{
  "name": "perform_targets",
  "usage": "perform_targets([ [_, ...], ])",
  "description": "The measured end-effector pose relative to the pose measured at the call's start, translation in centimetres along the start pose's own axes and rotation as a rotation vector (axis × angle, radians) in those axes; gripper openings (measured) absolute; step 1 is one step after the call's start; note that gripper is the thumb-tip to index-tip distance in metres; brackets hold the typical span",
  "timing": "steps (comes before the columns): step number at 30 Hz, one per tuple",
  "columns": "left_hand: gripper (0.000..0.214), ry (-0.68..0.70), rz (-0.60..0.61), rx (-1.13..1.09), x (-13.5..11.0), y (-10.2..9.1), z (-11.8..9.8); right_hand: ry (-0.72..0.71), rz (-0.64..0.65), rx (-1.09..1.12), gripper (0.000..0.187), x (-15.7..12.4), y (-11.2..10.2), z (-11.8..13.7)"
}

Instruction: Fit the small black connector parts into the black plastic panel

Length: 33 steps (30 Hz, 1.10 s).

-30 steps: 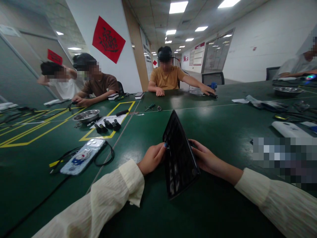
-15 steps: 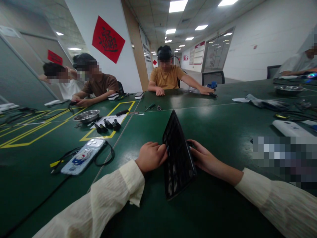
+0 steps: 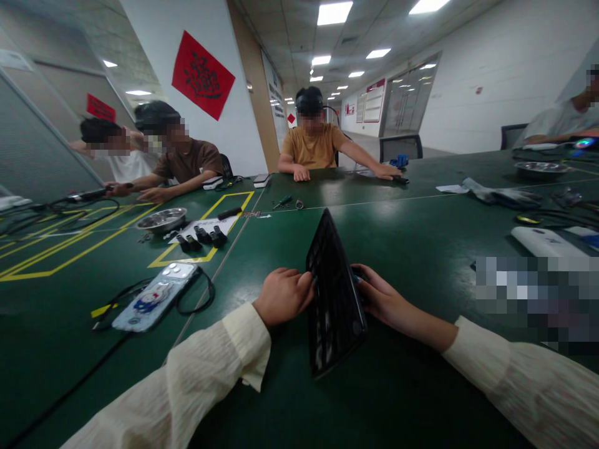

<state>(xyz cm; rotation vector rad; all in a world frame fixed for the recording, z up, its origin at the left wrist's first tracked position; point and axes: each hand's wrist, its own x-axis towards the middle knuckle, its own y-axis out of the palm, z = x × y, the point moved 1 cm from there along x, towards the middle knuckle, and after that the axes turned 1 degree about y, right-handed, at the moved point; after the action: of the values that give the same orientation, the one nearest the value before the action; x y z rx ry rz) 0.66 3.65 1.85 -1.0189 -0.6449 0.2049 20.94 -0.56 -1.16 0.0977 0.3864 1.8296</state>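
A thin, glossy black flat case (image 3: 334,312) stands upright and tilted between my hands, and block-like shapes show on its dark face. My left hand (image 3: 286,296) is closed at its left edge, with thumb and fingertips against it. From the right side, my right hand (image 3: 381,299) wraps its fingers round the far side of the case. A small dark part shows at its fingertips, too hidden to name. The case covers some of the right fingers. Both forearms reach in from below in cream sleeves.
On the green table (image 3: 262,249) lie a phone (image 3: 152,299) with a cable, several black cylindrical parts (image 3: 201,237), a metal bowl (image 3: 161,219) and a screwdriver (image 3: 283,201). A white device (image 3: 545,240) lies at right. Co-workers sit across and at left.
My hands and the black case hold nearly the same pose, while the view shifts slightly. At left, a co-worker's hand has lifted a dark tool with a cable.
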Motion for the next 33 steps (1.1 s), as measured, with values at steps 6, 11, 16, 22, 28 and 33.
perform_targets([
  [6,0.028,0.067,-0.018,-0.012,0.1,0.6,0.5,-0.007,-0.005,-0.036,0.044,-0.3,0.3,0.3],
  [11,0.024,0.096,-0.005,-0.012,0.0,0.6,0.4,-0.026,-0.007,-0.067,0.043,-0.2,0.1,0.0],
  [16,0.024,0.118,-0.039,-0.003,0.1,0.0,0.1,-0.021,-0.040,-0.068,0.045,0.0,-0.2,-0.4],
  [22,0.019,0.157,-0.033,-0.091,-0.2,0.4,0.4,-0.047,-0.020,-0.053,0.042,0.2,-0.4,-0.8],
  [28,0.019,0.079,-0.028,-0.194,-0.6,1.1,0.2,-0.043,-0.015,-0.035,0.040,0.3,-0.7,-1.2],
  [33,0.016,-0.053,0.018,-0.317,-0.5,0.9,-0.5,-0.054,-0.010,-0.023,0.043,0.6,-1.1,-1.7],
])
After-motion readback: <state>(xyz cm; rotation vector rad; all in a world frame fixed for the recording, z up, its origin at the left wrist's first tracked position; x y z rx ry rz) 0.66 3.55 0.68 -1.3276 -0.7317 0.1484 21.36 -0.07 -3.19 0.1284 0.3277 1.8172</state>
